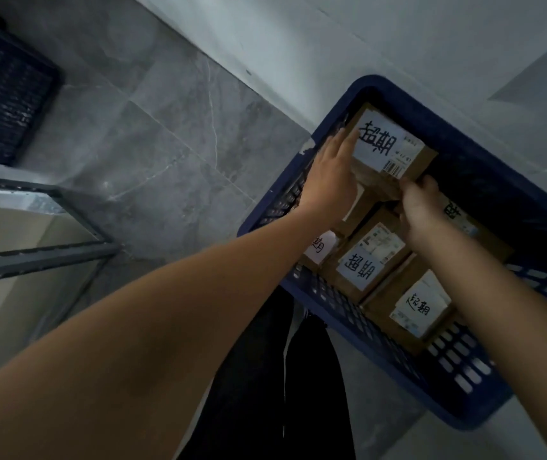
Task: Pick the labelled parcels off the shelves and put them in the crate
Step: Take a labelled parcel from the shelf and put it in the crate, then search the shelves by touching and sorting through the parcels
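Observation:
A blue plastic crate [484, 151] stands on the floor at the right. Inside its far end is a brown cardboard parcel [388, 151] with a white handwritten label and a barcode. My left hand [330, 180] lies flat against the parcel's left side, fingers stretched along it. My right hand [420, 207] grips the parcel's near edge from below. Several other labelled parcels lie in the crate nearer to me, among them one in the middle [365, 260] and one at the near right [415, 310].
A grey metal shelf frame [43, 250] juts in from the left, with a dark crate [6, 94] at the upper left. Grey tiled floor [166, 144] lies between shelf and crate. A pale wall [398, 34] runs behind the crate. My dark trouser legs [265, 376] are below.

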Demonstrator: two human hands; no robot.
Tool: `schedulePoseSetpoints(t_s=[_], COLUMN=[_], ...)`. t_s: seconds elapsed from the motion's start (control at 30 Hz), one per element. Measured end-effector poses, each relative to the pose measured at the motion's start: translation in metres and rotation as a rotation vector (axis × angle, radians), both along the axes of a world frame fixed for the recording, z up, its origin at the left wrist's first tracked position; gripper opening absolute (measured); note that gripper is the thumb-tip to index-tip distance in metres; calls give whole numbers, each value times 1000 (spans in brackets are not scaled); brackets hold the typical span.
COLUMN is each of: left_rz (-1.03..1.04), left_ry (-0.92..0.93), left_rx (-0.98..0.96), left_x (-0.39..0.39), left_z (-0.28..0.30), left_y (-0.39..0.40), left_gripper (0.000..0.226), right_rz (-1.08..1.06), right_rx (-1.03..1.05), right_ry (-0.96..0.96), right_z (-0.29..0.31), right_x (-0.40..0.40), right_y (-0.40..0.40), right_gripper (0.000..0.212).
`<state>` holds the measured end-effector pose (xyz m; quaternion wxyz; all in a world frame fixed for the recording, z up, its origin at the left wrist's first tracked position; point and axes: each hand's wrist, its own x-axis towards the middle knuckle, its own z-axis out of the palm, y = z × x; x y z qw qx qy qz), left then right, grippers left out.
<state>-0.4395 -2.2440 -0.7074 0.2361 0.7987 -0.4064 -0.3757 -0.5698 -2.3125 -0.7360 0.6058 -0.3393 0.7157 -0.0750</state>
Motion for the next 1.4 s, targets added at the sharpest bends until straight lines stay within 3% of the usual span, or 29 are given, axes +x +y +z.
schedulePoseSetpoints(t_s=[0.33, 0.53, 0.73, 1.03, 1.2, 1.4], left_rz=[59, 65, 23, 78, 258, 515], left_ry=[3, -68, -250, -536, -589, -708], left_rx=[22, -3, 25, 168, 224, 277], left_x=[-20, -9, 13, 64, 100, 159], left_z=[-1, 26, 87, 197, 248, 310], left_y=[55, 75, 101, 199, 282, 422], left_gripper=[64, 59, 59, 61, 63, 61], right_rz=[173, 409, 779, 1208, 1423, 1584], right_rx=[-73, -376, -670, -1009, -1121, -1294], right_ry=[44, 151, 226, 153, 67, -146], right_z=[11, 44, 121, 238, 281, 343], right_x=[-8, 0, 29, 118, 192, 287], right_y=[35, 46, 48, 86, 151, 285], right_gripper=[57, 51, 56, 55, 55, 55])
